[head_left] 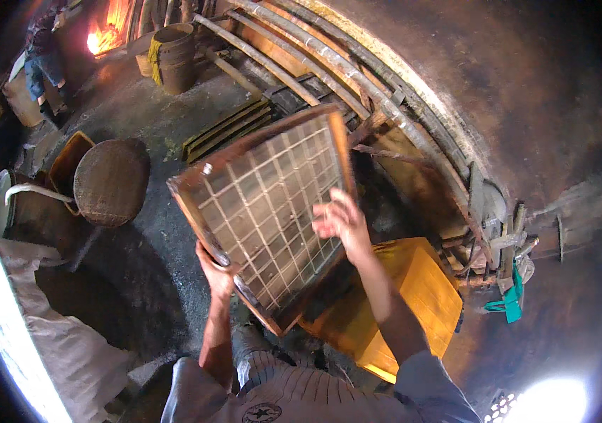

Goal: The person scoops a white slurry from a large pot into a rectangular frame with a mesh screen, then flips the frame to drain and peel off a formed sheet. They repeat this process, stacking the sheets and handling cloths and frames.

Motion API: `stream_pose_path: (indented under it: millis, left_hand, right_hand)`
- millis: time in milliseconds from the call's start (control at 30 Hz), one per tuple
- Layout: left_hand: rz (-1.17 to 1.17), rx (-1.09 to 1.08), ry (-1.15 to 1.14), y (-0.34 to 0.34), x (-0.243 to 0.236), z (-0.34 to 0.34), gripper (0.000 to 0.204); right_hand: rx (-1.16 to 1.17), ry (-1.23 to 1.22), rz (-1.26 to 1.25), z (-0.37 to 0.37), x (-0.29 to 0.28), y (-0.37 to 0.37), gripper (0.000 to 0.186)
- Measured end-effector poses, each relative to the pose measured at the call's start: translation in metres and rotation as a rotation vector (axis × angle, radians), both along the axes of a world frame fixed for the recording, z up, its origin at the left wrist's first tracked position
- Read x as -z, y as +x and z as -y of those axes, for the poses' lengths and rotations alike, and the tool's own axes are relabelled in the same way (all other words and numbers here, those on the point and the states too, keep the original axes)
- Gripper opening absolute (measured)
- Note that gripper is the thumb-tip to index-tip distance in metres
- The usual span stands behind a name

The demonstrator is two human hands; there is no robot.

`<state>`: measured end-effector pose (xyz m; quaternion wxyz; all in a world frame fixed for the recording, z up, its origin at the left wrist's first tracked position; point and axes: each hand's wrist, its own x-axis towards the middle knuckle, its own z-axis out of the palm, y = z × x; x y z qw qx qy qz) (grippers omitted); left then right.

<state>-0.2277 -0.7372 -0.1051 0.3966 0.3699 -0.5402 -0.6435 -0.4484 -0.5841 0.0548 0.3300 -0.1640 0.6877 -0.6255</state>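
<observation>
A rectangular wooden-framed screen (272, 204) with a pale wire grid is held tilted in front of my body. My left hand (216, 271) grips the wooden rim at its left side, with the thumb over the frame. Over the right part of the grid is my right hand (339, 222), somewhat blurred, its fingers apart and loosely bent with nothing visible in them. Whether its fingertips touch the wires I cannot tell. Behind the screen's lower right, and partly hidden by it and my right forearm, stands a yellow plastic crate (424, 296).
At the left stand a round brown lid-like disc (112, 183) and barrel-like containers. A wooden barrel (174, 60) with yellow cloth is near a glowing fire (107, 35). Long poles (357, 70) line the wall. Another person (43, 60) stands far left. Scrap wood lies right.
</observation>
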Motion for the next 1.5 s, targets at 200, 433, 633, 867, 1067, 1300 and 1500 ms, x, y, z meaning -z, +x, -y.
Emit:
stream_pose_path:
  millis: [200,433,633,867,1067,1300,1500]
  left_hand:
    - [0.173,-0.088,0.458,-0.031,0.061,0.055,0.036]
    - [-0.029,-0.247,0.466,-0.037,0.207,0.039,0.022]
    - [0.626,-0.141,0.023,-0.033,0.285,-0.021,0.083]
    - [0.380,-0.010,0.243,-0.013,0.285,-0.273,0.083]
    - [0.402,-0.022,0.343,-0.011,0.243,-0.275,0.079]
    - [0.362,-0.005,0.293,0.003,0.258,-0.273,0.079]
    - [0.508,-0.170,0.239,0.000,0.258,-0.291,0.071]
  right_hand:
    - [0.036,0.439,0.000,-0.209,0.106,0.063,0.043]
    - [0.174,0.548,0.026,-0.305,0.088,0.136,0.044]
    - [0.294,0.416,0.010,-0.367,0.110,0.172,0.039]
    - [0.404,0.362,0.040,-0.475,0.119,0.197,0.036]
    - [0.401,0.409,0.048,-0.560,0.093,0.190,0.032]
    - [0.168,0.530,-0.051,-0.552,0.097,0.129,0.030]
    - [0.071,0.414,-0.497,-0.470,0.130,-0.001,0.032]
